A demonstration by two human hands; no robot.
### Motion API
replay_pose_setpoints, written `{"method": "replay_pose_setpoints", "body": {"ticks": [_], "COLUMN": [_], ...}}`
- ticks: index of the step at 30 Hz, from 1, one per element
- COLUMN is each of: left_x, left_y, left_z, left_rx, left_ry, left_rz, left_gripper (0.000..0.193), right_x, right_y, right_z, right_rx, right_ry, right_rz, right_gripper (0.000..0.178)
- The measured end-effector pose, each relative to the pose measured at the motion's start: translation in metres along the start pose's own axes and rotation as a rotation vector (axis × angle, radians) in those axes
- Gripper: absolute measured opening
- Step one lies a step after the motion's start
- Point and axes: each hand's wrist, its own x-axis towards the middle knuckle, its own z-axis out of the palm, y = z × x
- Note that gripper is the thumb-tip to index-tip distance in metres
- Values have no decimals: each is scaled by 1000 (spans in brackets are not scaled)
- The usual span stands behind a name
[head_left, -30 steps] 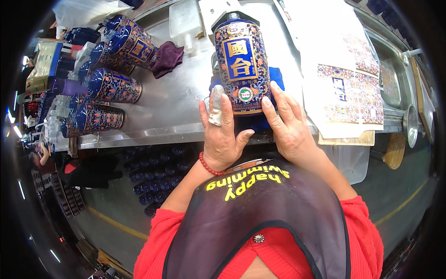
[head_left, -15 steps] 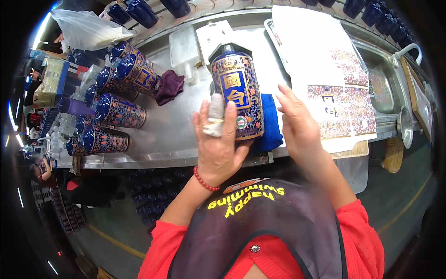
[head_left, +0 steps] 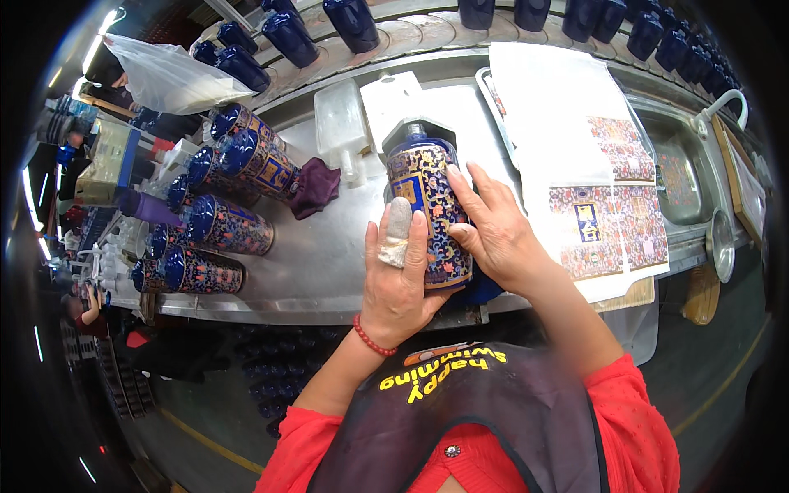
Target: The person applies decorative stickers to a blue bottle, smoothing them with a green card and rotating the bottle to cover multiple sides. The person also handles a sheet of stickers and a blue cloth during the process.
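A dark blue bottle (head_left: 441, 193) in a colourful floral wrap with gold-edged panels lies tilted on the worktop, its neck away from me. My left hand (head_left: 399, 287) holds its left side near the base, thumb by the lower end; one finger wears a grey cover wrapped in white at its base. Stretched and slightly spread, the fingers of my right hand (head_left: 501, 234) rest along the bottle's right side. A dark angular holder (head_left: 444, 138) shows behind the bottle's shoulder. The blue cloth (head_left: 485, 292) beneath is mostly hidden.
Floral label sheets (head_left: 608, 222) lie right of the bottle, before a metal sink (head_left: 686, 197). Several wrapped bottles (head_left: 226, 222) and a purple cloth (head_left: 316, 187) are on the left. A clear plastic box (head_left: 339, 119) sits farther back. Plain blue bottles (head_left: 349, 25) line the conveyor (head_left: 419, 37).
My right hand has come left onto the bottle's side. The bottle has rolled leftward, so its front panel is now partly behind my left fingers. The view has shifted slightly.
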Motion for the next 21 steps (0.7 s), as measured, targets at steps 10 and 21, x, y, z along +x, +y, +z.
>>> {"method": "replay_pose_setpoints", "body": {"ticks": [10, 21], "left_x": [6, 1], "left_y": [1, -10], "left_z": [-5, 2], "left_rx": [31, -43], "left_ry": [24, 75], "left_rz": [32, 48], "left_gripper": [111, 111], "right_x": [26, 17], "right_y": [4, 1], "right_z": [-12, -12], "right_rx": [-24, -58], "right_ry": [-41, 50], "right_rz": [26, -25], "right_gripper": [60, 64]}}
